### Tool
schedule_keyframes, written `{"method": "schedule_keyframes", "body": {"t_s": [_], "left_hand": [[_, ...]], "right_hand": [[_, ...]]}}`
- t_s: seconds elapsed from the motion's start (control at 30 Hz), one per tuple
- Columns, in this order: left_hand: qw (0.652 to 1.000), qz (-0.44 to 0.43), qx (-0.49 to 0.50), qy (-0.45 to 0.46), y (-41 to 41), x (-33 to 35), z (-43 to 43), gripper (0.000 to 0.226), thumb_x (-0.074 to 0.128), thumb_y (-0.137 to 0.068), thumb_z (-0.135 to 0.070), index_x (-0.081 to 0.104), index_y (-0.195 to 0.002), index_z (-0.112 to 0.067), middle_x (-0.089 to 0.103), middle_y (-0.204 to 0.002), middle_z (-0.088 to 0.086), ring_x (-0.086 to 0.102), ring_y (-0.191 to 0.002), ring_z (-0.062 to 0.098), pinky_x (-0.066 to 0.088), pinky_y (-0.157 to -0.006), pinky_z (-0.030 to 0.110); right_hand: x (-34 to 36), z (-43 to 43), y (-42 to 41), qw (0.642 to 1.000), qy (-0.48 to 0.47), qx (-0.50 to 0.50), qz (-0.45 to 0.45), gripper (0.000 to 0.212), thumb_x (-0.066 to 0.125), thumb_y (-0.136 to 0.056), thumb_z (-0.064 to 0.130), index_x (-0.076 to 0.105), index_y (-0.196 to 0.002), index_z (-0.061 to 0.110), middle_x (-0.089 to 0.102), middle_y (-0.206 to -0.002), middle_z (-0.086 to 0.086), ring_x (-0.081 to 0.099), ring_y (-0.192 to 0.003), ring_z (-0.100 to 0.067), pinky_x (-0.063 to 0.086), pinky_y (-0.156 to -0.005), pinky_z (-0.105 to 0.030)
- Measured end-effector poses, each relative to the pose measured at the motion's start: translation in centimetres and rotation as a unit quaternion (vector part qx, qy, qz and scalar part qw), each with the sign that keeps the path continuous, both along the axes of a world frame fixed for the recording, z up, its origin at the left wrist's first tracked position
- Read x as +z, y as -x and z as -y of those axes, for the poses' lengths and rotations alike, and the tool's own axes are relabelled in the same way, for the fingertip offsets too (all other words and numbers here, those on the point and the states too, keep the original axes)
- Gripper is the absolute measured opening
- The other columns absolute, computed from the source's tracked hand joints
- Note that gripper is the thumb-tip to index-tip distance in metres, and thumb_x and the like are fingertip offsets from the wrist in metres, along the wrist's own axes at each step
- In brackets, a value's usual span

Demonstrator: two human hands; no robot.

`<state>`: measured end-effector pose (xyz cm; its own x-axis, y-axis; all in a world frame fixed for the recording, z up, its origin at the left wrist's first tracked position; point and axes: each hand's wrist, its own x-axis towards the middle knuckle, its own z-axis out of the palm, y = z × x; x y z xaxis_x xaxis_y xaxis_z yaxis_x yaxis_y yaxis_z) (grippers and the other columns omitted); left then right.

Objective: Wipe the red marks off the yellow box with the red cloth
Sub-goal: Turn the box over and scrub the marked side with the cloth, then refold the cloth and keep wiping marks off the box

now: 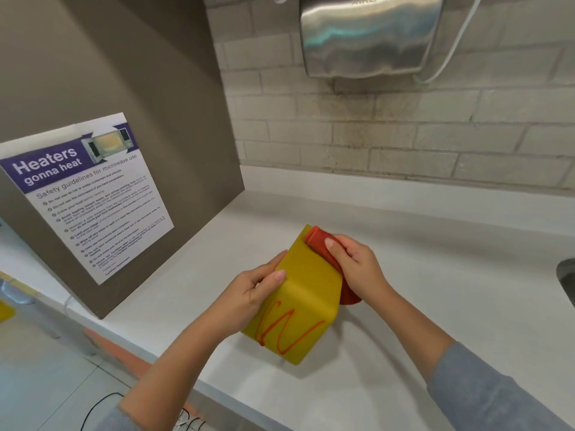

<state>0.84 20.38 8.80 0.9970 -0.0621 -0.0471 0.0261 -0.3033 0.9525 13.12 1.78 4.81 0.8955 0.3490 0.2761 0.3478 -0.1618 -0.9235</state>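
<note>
1. A white counter runs from the near edge to a pale brick wall at the far side.
2. A grey-brown panel stands on the left of the counter; a microwave safety notice headed "Heaters gonna heat" is stuck to it.
3. A steel hand dryer hangs on the far wall, with a white cable looping from its right side.
4. The yellow box is held tilted above the middle of the counter, between the two hands. Red marks zigzag over its near face; the upper face looks clean.
5. The left hand grips the box's left side, fingers curled round behind it and thumb pressed on the upper face.
6. The right hand, in a grey-blue sleeve, is closed on the red cloth, thumb on top.
7. The cloth is bunched against the box's far top corner and trails down its right edge.
8. At the far right edge of the view a dark rounded rim shows; I cannot tell what it is.
</note>
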Motion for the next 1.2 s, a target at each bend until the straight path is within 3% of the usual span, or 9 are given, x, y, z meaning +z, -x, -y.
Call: {"method": "schedule_keyframes", "body": {"t_s": [0.17, 0.3, 0.37, 0.5, 0.6, 0.7, 0.8, 1.07, 1.2], "left_hand": [[1.000, 0.006, 0.015, 0.014, -0.6, -0.1, 0.5, 0.076, 0.052, -0.069, -0.064, 0.048, -0.136, -0.029, 0.058, -0.130, -0.014, 0.060, -0.112, -0.002, 0.051, -0.086, 0.016], [1.000, 0.015, 0.007, 0.001, -0.8, -0.3, 0.9, 0.070, 0.056, -0.072, -0.062, 0.052, -0.133, -0.029, 0.055, -0.133, -0.022, 0.054, -0.120, -0.002, 0.046, -0.099, 0.022], [1.000, 0.019, 0.001, -0.018, -0.8, -0.1, 1.3, 0.064, 0.055, -0.076, -0.059, 0.052, -0.133, -0.032, 0.055, -0.129, -0.029, 0.053, -0.118, -0.007, 0.045, -0.097, 0.017], [0.995, 0.012, 0.014, -0.101, -0.9, 0.9, 1.8, 0.064, 0.050, -0.076, -0.071, 0.047, -0.133, -0.042, 0.056, -0.119, -0.034, 0.056, -0.111, -0.008, 0.047, -0.095, 0.020], [0.943, 0.019, 0.008, -0.333, -0.7, 1.6, 2.7, 0.071, 0.037, -0.072, -0.080, 0.035, -0.137, -0.051, 0.052, -0.124, -0.013, 0.048, -0.120, 0.012, 0.042, -0.093, 0.028], [0.871, 0.005, -0.003, -0.491, -0.4, 1.0, 4.8, 0.068, 0.035, -0.081, -0.073, 0.027, -0.143, -0.045, 0.048, -0.127, 0.001, 0.042, -0.124, 0.020, 0.037, -0.096, 0.030], [0.801, 0.027, 0.001, -0.598, -0.5, -1.0, 6.6, 0.077, 0.029, -0.080, -0.076, 0.024, -0.146, -0.036, 0.053, -0.122, 0.010, 0.042, -0.120, 0.027, 0.035, -0.098, 0.037], [0.763, 0.083, 0.068, -0.637, -1.1, -4.9, 9.7, 0.119, -0.026, -0.054, -0.080, 0.033, -0.144, -0.029, 0.061, -0.112, 0.016, 0.052, -0.107, 0.032, 0.040, -0.087, 0.044], [0.771, 0.092, 0.108, -0.621, -0.9, -5.0, 9.5, 0.096, -0.001, -0.074, -0.082, 0.057, -0.128, -0.027, 0.064, -0.088, 0.015, 0.059, -0.085, 0.032, 0.048, -0.075, 0.046]], "right_hand": [[0.4, 0.8, 5.5, 0.996, -0.088, 0.026, -0.021, 0.034, 0.054, -0.087, 0.038, 0.068, -0.114, 0.024, 0.072, -0.112, 0.007, 0.065, -0.105, -0.006, 0.051, -0.093, -0.029], [0.3, 2.6, 9.6, 0.992, -0.107, 0.067, -0.031, 0.036, 0.057, -0.079, 0.057, 0.064, -0.113, 0.047, 0.065, -0.122, 0.018, 0.058, -0.120, -0.008, 0.045, -0.101, -0.025], [0.4, 3.5, 10.7, 0.990, -0.107, 0.080, -0.037, 0.036, 0.058, -0.079, 0.051, 0.065, -0.114, 0.044, 0.065, -0.122, 0.019, 0.056, -0.122, -0.007, 0.043, -0.102, -0.022], [1.4, 5.9, 11.1, 0.977, -0.182, 0.055, -0.096, 0.031, 0.068, -0.072, 0.049, 0.076, -0.098, 0.033, 0.077, -0.096, 0.005, 0.069, -0.087, -0.005, 0.051, -0.074, -0.014], [2.0, 7.9, 10.1, 0.949, -0.269, -0.016, -0.163, 0.060, 0.071, -0.061, 0.064, 0.075, -0.101, 0.019, 0.075, -0.102, -0.005, 0.069, -0.088, -0.014, 0.054, -0.070, -0.015], [2.3, 9.2, 9.0, 0.898, -0.360, -0.045, -0.249, 0.041, 0.052, -0.083, 0.044, 0.071, -0.106, 0.016, 0.072, -0.114, -0.003, 0.067, -0.107, -0.017, 0.054, -0.085, -0.022], [2.2, 9.8, 8.4, 0.851, -0.416, -0.026, -0.319, 0.040, 0.039, -0.096, 0.033, 0.076, -0.101, 0.018, 0.070, -0.118, -0.003, 0.068, -0.105, -0.014, 0.052, -0.093, -0.035], [1.5, 9.6, 7.9, 0.788, -0.493, 0.013, -0.369, 0.041, 0.034, -0.098, 0.026, 0.071, -0.108, 0.013, 0.070, -0.118, -0.005, 0.069, -0.100, -0.015, 0.048, -0.092, -0.043], [1.5, 9.1, 7.4, 0.779, -0.500, -0.010, -0.379, 0.041, 0.036, -0.099, 0.027, 0.075, -0.100, 0.014, 0.073, -0.108, -0.003, 0.071, -0.094, -0.014, 0.050, -0.094, -0.041]]}}
